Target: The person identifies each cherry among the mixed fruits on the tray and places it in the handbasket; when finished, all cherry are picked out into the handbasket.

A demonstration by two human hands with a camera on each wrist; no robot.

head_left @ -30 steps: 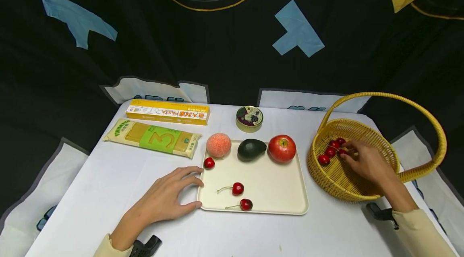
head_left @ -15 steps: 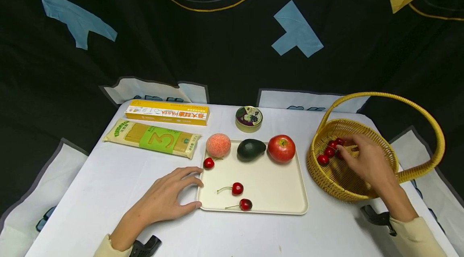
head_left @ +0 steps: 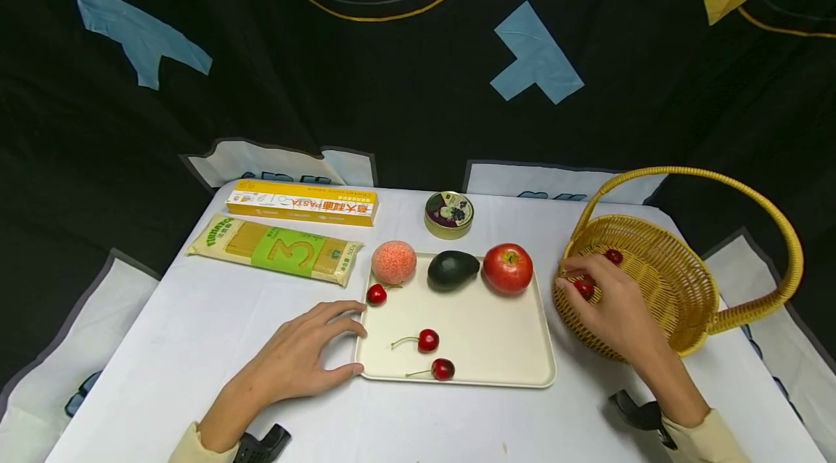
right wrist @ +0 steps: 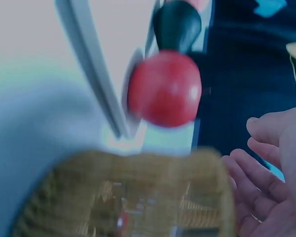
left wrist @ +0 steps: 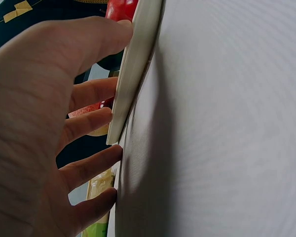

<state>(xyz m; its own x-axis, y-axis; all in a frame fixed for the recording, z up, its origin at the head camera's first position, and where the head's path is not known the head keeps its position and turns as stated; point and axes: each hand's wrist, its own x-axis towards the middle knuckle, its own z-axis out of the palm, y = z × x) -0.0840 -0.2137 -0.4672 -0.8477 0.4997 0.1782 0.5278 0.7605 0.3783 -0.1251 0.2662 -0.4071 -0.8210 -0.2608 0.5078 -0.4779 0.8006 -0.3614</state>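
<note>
My left hand (head_left: 300,354) lies at the left edge of a cream tray (head_left: 496,347), fingers spread and fingertips at its rim. In the left wrist view the thumb lies over the tray's edge. My right hand (head_left: 610,303) is over the near-left side of a yellow wicker basket (head_left: 692,281), thumb and fingertips close together at the rim; I cannot tell whether they pinch a cherry stem. Inside the basket a cherry (head_left: 613,257) shows beyond the hand, and another cherry (head_left: 583,289) shows beneath the fingers. Three cherries with stems lie on the tray, one cherry (head_left: 427,340) near its middle.
A peach (head_left: 394,263), an avocado (head_left: 453,270) and an apple (head_left: 508,268) line the tray's far side. Behind stand a round tin (head_left: 448,215), a yellow pasta box (head_left: 302,202) and a pasta bag (head_left: 274,248). The basket's tall handle (head_left: 793,252) arches at right.
My right hand has moved left from the basket's middle to its left rim, now covering some of the cherries. The left hand and the tray have stayed put.
</note>
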